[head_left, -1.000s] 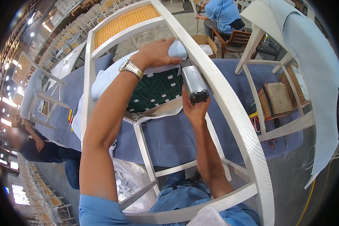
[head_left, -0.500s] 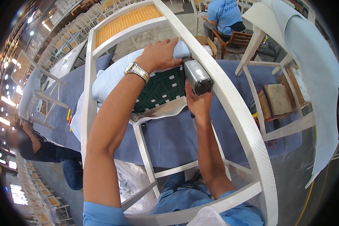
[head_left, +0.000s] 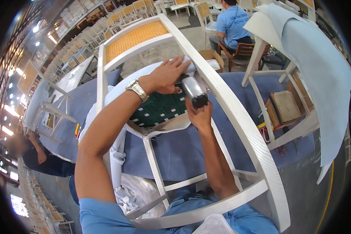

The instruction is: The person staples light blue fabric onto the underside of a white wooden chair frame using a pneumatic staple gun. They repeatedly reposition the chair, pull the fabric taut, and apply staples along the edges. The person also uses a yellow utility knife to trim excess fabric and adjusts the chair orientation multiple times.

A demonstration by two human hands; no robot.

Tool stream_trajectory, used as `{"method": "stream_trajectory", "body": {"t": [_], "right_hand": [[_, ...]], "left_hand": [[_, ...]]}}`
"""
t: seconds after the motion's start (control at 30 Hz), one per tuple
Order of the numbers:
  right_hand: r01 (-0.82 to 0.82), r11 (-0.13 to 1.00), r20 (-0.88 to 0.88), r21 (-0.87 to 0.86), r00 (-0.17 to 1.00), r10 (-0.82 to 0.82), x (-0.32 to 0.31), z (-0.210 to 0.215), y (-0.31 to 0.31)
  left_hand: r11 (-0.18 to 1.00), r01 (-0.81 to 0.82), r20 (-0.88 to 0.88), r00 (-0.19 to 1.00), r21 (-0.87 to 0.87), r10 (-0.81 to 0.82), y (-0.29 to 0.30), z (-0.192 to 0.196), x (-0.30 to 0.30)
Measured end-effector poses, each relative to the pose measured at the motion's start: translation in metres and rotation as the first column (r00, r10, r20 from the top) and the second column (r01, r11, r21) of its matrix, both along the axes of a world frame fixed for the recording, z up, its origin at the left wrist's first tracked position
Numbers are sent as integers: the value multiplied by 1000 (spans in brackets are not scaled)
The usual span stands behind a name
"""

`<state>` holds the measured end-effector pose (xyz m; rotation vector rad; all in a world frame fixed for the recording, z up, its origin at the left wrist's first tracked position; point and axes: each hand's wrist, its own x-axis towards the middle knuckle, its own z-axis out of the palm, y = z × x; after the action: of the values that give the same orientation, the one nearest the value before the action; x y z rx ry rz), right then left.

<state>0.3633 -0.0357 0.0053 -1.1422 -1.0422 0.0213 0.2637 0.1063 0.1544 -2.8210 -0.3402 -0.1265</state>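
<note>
A white wooden chair frame (head_left: pixel 238 128) surrounds my arms, with a woven cane panel (head_left: pixel 138 39) at its far end. Inside it shows the seat's underside, with dark green webbing (head_left: pixel 160 109) in a pale wooden rim. Light blue fabric (head_left: pixel 123 80) wraps over the seat's far edge. My left hand (head_left: pixel 165 76) grips that fabric at the far right, fingers stretched over it and thumb near the webbing. My right hand (head_left: pixel 200 114) is closed round a silver and black staple gun (head_left: pixel 194 90). Its nose is at the fabric edge beside my left thumb, partly hidden.
The chair rests on a blue-grey padded table (head_left: pixel 179 156). At the right stands another white chair (head_left: pixel 257 62) with hanging light blue fabric (head_left: pixel 316 58), near a wooden box (head_left: pixel 285 107). A seated person (head_left: pixel 233 25) is beyond; another person (head_left: pixel 46 156) is at left.
The staple gun and my right hand have shifted slightly left and down in view. My left hand has moved a little down, its fingers now slanting right. The view has tilted slightly.
</note>
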Motion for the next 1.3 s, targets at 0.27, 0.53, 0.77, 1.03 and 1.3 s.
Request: {"method": "stream_trajectory", "body": {"t": [0.27, 0.53, 0.77, 1.03, 1.3], "right_hand": [[8, 1000, -119, 22, 993, -5, -10, 9, 9], [112, 993, 123, 25, 986, -114, 7, -1, 6], [-2, 996, 44, 85, 999, -2, -20, 9, -1], [-16, 998, 29, 55, 999, 15, -30, 1, 4], [14, 999, 111, -37, 994, -10, -25, 2, 2]], "left_hand": [[710, -277, 19, 925, -647, 379, 96, 34, -19], [688, -214, -66, 970, -693, 235, 57, 22, -5], [880, -221, -3, 970, -420, 242, 41, 10, -17], [926, -291, 68, 947, -241, 315, 20, 2, -14], [922, -337, 44, 936, -190, 350, 12, 2, -7]]}}
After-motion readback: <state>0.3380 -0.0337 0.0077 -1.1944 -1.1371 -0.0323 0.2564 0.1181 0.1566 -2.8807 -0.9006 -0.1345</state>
